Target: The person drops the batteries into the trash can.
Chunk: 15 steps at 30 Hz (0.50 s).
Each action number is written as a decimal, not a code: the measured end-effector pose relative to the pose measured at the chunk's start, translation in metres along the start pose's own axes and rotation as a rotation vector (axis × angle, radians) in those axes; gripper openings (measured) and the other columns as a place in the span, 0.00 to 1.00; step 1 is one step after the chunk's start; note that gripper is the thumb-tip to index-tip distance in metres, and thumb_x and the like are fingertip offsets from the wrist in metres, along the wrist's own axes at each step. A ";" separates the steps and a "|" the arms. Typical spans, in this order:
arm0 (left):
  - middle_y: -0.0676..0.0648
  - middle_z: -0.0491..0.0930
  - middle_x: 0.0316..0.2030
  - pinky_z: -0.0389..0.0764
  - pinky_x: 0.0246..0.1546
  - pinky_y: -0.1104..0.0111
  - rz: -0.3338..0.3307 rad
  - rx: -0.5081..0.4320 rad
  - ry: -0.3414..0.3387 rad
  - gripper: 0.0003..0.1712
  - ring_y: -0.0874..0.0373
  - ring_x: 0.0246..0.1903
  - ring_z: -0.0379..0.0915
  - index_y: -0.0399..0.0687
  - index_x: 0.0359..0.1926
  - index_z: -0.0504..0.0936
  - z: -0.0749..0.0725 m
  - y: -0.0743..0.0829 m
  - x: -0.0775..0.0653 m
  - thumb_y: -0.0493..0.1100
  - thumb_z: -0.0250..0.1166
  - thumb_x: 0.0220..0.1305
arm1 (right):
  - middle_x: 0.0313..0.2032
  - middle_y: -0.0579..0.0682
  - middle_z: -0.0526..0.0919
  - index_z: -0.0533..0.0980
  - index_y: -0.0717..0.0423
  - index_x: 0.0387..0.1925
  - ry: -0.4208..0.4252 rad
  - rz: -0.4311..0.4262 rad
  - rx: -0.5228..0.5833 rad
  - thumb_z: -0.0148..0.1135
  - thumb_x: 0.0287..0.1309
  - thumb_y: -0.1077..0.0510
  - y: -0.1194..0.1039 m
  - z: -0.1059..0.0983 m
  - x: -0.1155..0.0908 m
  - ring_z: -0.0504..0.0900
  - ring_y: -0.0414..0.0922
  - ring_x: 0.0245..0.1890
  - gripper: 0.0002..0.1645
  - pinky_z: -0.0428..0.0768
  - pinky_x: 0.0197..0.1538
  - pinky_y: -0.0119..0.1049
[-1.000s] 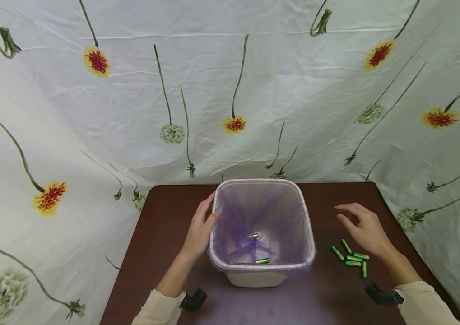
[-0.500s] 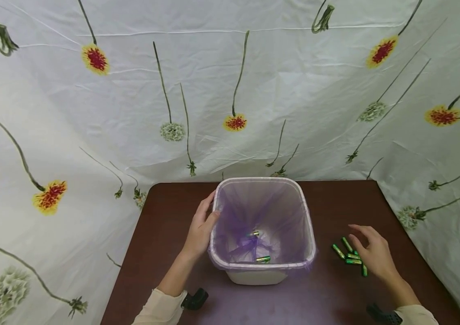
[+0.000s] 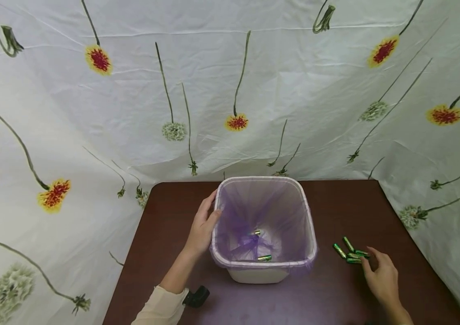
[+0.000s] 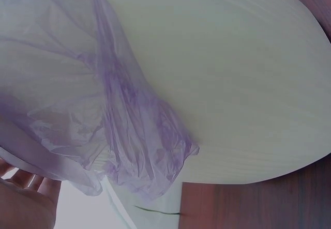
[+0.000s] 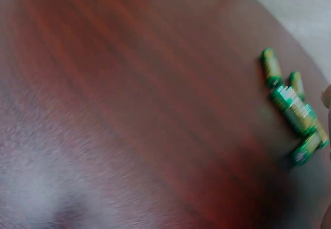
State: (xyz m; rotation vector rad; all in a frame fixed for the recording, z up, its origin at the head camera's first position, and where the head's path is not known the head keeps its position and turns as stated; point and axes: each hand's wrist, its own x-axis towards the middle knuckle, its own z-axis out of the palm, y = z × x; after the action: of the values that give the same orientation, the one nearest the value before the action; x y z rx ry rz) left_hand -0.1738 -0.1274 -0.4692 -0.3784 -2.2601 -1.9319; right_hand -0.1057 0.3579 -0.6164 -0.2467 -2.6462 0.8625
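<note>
A white wastebasket (image 3: pixel 259 275), lined with a purple plastic bag (image 3: pixel 234 225), stands on the table. My left hand (image 3: pixel 202 230) grips its left rim, thumb over the edge and fingers on the outside; the left wrist view shows that hand (image 4: pixel 26 203) beside the bag's overhang. Inside the bin lie a green battery (image 3: pixel 264 258) and another partly visible battery (image 3: pixel 257 232). My right hand (image 3: pixel 382 275) is at the right end of a small pile of green-and-gold batteries (image 3: pixel 339 251), thumb and forefinger apart. Close by in the right wrist view are several batteries (image 5: pixel 292 107); most of that hand is out of frame.
The dark reddish-brown table (image 3: pixel 177 203) reaches around the bin on all sides. A white flower-printed cloth (image 3: pixel 197 90) hangs behind and along both sides of it. A black wrist strap (image 3: pixel 196 296) sits on my left wrist.
My right hand has moved down and toward me, from beyond the batteries to the pile's right end. The upright-lying battery there is now hidden in the head view. My left hand stays on the rim.
</note>
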 end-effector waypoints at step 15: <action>0.40 0.67 0.70 0.59 0.68 0.45 -0.005 0.000 0.008 0.33 0.46 0.68 0.60 0.42 0.79 0.61 0.001 0.000 -0.001 0.37 0.53 0.76 | 0.45 0.73 0.77 0.74 0.79 0.55 0.081 0.129 0.030 0.65 0.61 0.68 0.020 0.022 -0.022 0.74 0.67 0.48 0.23 0.68 0.53 0.64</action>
State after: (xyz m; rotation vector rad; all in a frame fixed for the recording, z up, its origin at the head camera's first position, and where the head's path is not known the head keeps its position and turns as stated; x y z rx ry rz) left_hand -0.1729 -0.1267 -0.4696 -0.3648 -2.2586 -1.9326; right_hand -0.0929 0.3560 -0.6504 -0.4395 -2.5635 0.9115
